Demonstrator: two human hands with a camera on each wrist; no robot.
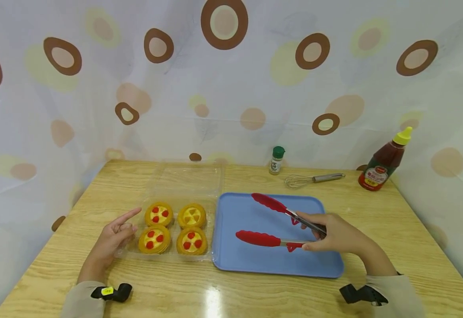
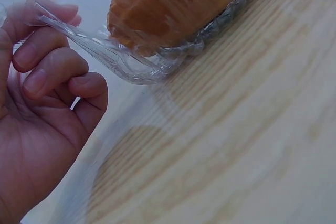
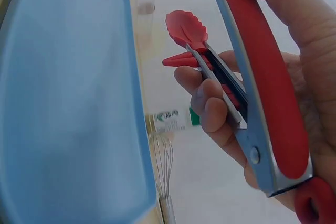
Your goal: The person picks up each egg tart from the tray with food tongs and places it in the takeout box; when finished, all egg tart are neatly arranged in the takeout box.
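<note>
A clear plastic container [image 1: 173, 255] with its lid folded back stands on the left of the table, holding several egg tarts [image 1: 192, 241] topped with red or yellow pieces. My left hand [image 1: 116, 232] grips the container's left rim, with the index finger stretched along it. Up close, the left wrist view shows the fingers [image 2: 58, 69] curled by the thin plastic edge and a tart's browned side [image 2: 173, 9] behind it. My right hand [image 1: 334, 234] holds red-tipped metal tongs [image 1: 259, 238] above a blue tray [image 1: 247, 263]. The tongs' two arms are spread, with nothing between the tips.
Behind the tray are a green-capped seasoning bottle [image 1: 276, 161] and a whisk [image 1: 314, 178]. A sauce bottle with a yellow cap [image 1: 382, 163] stands at the back right. A patterned cloth [image 1: 223, 88] hangs along the wooden table's [image 1: 167, 287] back edge.
</note>
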